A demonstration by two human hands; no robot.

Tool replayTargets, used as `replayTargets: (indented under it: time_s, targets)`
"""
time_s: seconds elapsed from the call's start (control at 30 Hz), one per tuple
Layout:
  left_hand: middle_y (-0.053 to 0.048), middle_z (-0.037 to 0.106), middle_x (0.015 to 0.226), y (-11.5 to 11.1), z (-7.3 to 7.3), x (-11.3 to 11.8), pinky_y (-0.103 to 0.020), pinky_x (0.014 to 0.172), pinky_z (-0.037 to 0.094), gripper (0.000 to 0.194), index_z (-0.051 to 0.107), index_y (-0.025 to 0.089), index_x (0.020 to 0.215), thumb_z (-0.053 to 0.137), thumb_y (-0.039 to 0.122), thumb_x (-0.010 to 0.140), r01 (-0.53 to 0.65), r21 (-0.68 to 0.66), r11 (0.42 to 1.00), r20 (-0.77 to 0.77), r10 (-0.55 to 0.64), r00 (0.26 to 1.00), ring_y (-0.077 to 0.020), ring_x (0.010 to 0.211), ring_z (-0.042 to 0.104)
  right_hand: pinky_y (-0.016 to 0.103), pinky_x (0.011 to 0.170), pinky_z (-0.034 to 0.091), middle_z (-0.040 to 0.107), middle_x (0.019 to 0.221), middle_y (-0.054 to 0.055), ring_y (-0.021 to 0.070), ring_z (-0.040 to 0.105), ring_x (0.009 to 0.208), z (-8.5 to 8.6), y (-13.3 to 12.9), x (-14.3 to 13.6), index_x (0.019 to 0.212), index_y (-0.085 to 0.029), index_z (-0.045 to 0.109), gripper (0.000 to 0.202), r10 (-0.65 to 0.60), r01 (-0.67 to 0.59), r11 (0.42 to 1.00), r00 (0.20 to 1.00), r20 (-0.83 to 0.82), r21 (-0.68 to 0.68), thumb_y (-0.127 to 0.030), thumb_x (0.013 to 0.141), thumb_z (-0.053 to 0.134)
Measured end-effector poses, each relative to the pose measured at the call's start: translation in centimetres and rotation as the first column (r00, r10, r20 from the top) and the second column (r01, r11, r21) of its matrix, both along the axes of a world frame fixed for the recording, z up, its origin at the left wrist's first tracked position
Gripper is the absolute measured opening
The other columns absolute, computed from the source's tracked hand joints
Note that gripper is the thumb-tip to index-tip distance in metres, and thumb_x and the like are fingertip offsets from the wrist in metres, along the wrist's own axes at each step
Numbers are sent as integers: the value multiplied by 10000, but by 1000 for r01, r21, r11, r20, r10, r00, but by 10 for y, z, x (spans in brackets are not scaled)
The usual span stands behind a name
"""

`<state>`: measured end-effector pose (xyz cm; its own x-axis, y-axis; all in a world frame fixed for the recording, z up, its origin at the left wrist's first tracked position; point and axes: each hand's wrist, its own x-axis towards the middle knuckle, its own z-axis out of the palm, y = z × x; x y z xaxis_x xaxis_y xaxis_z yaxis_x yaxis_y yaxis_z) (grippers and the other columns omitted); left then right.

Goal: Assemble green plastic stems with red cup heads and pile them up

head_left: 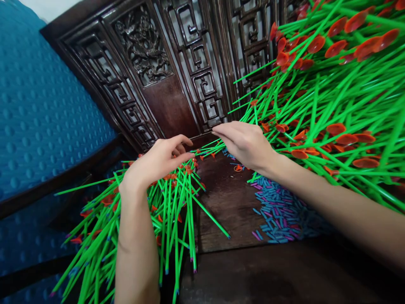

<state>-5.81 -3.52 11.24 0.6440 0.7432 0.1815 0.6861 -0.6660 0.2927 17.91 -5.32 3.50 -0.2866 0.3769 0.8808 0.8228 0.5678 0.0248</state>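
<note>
My left hand (pixel 164 158) hovers above a heap of green sticks with orange-red cup-shaped ends (pixel 172 207), its fingers curled loosely and its thumb apart from them. Nothing shows between them. Several sticks in this heap have small blue or purple tips at the lower end. Across from it, my right hand (pixel 245 143) has its fingers and thumb brought together, pointing left; whatever they may hold is too small or hidden. Below the right wrist lies a pile of small blue and purple pieces (pixel 281 211). The two hands are apart.
A large pile of green sticks with red cups (pixel 341 101) fills the right side. The dark wooden surface (pixel 218 202) lies between the piles. Carved wooden lattice panels (pixel 171 101) stand behind, and a blue bumpy sheet (pixel 47 105) is at the left.
</note>
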Motion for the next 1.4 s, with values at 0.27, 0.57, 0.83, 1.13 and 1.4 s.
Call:
replayTargets:
  time_s: [0.27, 0.57, 0.83, 1.13, 1.4]
  targets:
    - [8, 694, 872, -5, 1, 8, -259, 715, 519, 296, 628, 233, 1181, 648, 356, 914, 18, 103, 994, 45, -23, 999, -145, 798, 665, 288, 732, 550, 688, 890, 39, 160, 664, 837, 12, -15, -11, 966, -179, 627, 137, 87, -60, 963, 992, -93, 263, -216, 1029, 510]
    - [-58, 655, 1091, -10, 5, 13, -359, 946, 507, 213, 732, 217, 1067, 586, 315, 948, 98, 536, 838, 93, -174, 980, -198, 1015, 629, 246, 713, 562, 660, 843, -7, 117, 649, 758, 9, -25, -35, 912, -179, 583, 111, 444, -402, 896, 820, -361, 189, -254, 953, 654]
    - [-18, 740, 1002, -39, 18, 19, -286, 808, 558, 330, 682, 237, 1189, 542, 425, 956, 53, 220, 974, 193, -97, 976, -175, 877, 685, 295, 777, 592, 654, 956, 19, 166, 709, 877, 16, -29, -37, 977, -225, 533, 269, 221, -463, 877, 628, -746, -130, -469, 924, 632]
    - [-4, 751, 1006, -28, 16, 18, -326, 814, 543, 255, 739, 261, 1066, 535, 348, 941, -97, 456, 885, 144, 34, 989, -191, 892, 684, 257, 591, 498, 659, 745, -3, 144, 658, 635, 24, -25, -21, 1061, -168, 582, 224, 101, -398, 708, 874, -474, -583, -276, 892, 681]
    - [11, 749, 851, -34, 18, 18, -289, 695, 535, 253, 754, 256, 970, 570, 425, 933, -140, 487, 862, 156, 72, 985, -166, 768, 672, 257, 526, 405, 662, 681, 8, 163, 592, 571, 17, -36, -29, 857, -120, 707, 271, 333, 470, 20, 829, 449, -883, -94, 637, 863]
